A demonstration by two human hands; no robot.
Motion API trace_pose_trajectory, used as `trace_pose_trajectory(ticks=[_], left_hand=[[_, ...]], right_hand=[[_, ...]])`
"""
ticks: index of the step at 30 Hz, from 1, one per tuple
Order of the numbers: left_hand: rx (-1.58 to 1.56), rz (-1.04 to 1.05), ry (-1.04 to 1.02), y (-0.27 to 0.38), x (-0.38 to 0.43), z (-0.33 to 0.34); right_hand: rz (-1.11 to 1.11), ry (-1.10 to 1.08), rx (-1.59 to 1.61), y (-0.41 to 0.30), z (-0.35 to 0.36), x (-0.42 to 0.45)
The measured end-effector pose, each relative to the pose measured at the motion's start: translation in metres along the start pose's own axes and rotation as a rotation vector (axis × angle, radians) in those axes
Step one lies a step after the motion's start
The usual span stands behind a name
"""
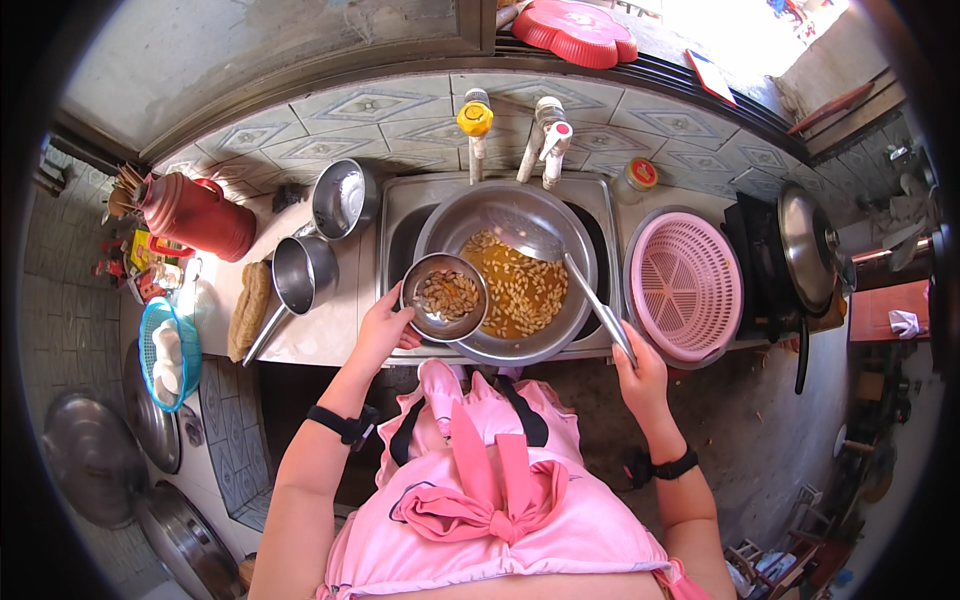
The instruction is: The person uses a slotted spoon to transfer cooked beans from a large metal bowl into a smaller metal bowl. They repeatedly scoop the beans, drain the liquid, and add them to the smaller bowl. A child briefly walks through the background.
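My left hand point(387, 330) grips the rim of a small metal bowl point(427, 326), which contains pale seeds and some orange bits in liquid. My right hand point(642, 369) is closed around the metal handle of a skimmer ladle point(536, 234). The ladle's perforated head lies over the far side of a large metal basin point(442, 225). Many pale seeds point(525, 296) float in yellowish-brown liquid inside that basin. The small bowl overlaps the basin's near left rim. Beneath the basin is a stainless steel sink point(390, 225), largely covered by it.
Two taps point(475, 124) rise behind the sink. To the right stand a pink plastic colander point(645, 292) and a lidded pan point(806, 247). Two saucepans point(304, 274), a loofah point(249, 311) and a red thermos point(199, 217) occupy the left counter. A lidded jar point(634, 182) stands behind the colander.
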State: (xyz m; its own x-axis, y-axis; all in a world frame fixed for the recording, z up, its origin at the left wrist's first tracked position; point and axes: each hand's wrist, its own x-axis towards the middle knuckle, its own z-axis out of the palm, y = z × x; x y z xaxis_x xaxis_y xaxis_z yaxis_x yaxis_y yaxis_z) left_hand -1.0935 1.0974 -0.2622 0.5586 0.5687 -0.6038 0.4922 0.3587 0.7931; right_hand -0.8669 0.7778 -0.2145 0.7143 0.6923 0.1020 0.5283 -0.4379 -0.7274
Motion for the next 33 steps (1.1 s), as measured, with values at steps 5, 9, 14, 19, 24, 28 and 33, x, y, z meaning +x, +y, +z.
trace_pose_trajectory(ticks=[5,9,14,19,24,28,33], left_hand=[[-0.009,0.013,0.016,0.0,-0.01,-0.009],[-0.038,0.029,0.03,-0.001,-0.016,-0.014],[-0.058,0.008,0.027,-0.002,-0.026,-0.017],[-0.077,0.001,-0.029,0.012,-0.038,-0.008],[-0.009,0.044,-0.115,0.026,-0.044,0.006],[0.053,0.057,-0.16,0.029,-0.044,0.021],[0.166,0.137,-0.216,0.03,-0.044,0.037]], right_hand=[[-0.138,0.069,-0.219,0.019,0.021,0.017],[-0.152,0.054,-0.351,0.038,0.045,0.035],[-0.129,-0.071,-0.522,0.061,0.065,0.041],[-0.08,-0.208,-0.481,0.092,0.082,0.021],[-0.165,-0.159,-0.356,0.078,0.081,0.031],[-0.482,-0.227,-0.078,-0.044,0.06,0.063],[-0.56,-0.152,-0.276,-0.072,0.083,0.063]])
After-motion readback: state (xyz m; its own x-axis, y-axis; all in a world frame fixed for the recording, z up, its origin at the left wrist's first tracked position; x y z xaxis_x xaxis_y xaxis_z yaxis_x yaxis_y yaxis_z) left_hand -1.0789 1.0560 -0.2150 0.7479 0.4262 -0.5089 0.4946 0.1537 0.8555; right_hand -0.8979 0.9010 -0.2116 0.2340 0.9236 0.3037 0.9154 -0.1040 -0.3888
